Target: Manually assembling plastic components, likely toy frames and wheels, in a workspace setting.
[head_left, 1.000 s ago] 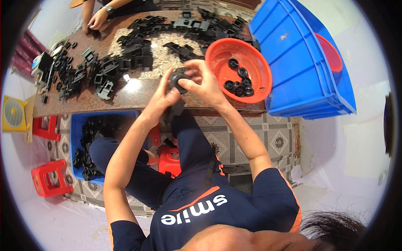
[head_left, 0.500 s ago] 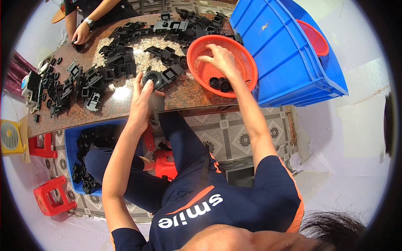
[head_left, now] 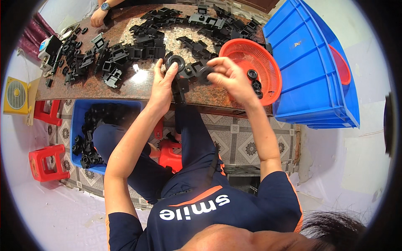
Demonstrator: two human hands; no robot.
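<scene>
My left hand (head_left: 162, 87) is closed on a black plastic part with a round black wheel (head_left: 176, 62) at its top, held over the table's near edge. The part's dark body (head_left: 179, 90) extends below my fingers. To the right, my right hand (head_left: 234, 81) pinches another black wheel (head_left: 205, 75), somewhat blurred by motion and apart from the left hand's part. Beside that hand stands a red perforated basket (head_left: 274, 79), with several small black wheels (head_left: 256, 85) inside.
Many black plastic frames (head_left: 146, 48) cover the brown stone table (head_left: 138, 88). Another person's hand (head_left: 99, 17) rests at the far left. A large blue crate (head_left: 305, 62) stands at right. Below the table, a blue bin (head_left: 76, 125) holds black parts; red stools (head_left: 49, 163) stand nearby.
My right hand has come out of the red basket toward my left hand, now with a black wheel in its fingers. The left hand still holds its part. The whole view has shifted.
</scene>
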